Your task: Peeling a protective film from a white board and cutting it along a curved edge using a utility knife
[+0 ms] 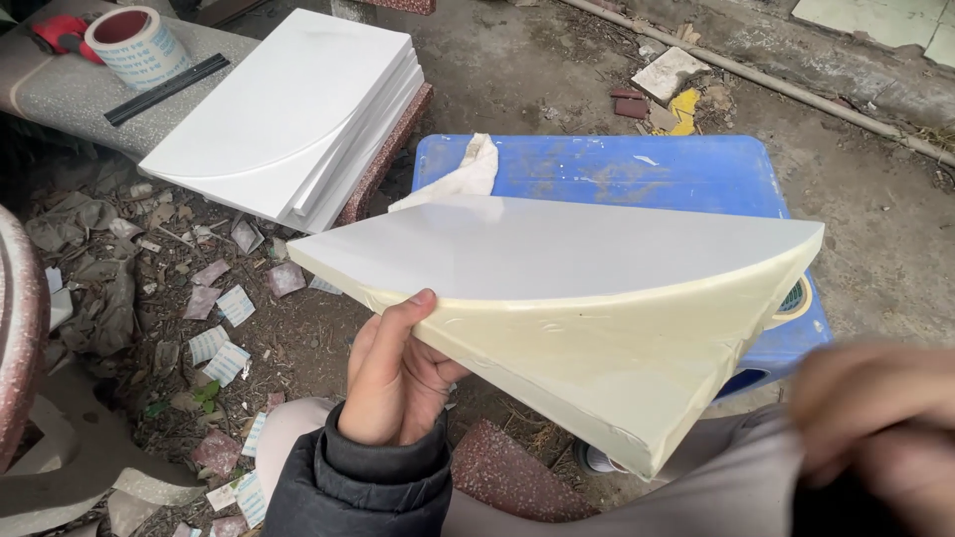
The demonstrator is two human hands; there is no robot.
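Note:
My left hand [396, 373] grips a white fan-shaped panel [557, 249] by its near left edge, thumb on the rim. The panel has a pale cream underside wrapped in clear film and is held tilted over a blue plastic stool [686, 169]. My right hand [880, 413] is at the lower right, blurred, close to the panel's lower corner but apart from it; whether it holds anything cannot be made out. A white cloth [468, 171] lies on the stool's left end, partly behind the panel.
A stack of white panels [288, 119] rests on a reddish stone slab at upper left. A tape roll [134, 45] and a black strip [167, 89] lie on a grey bench. Paper scraps [214, 338] and rubble litter the dirt ground.

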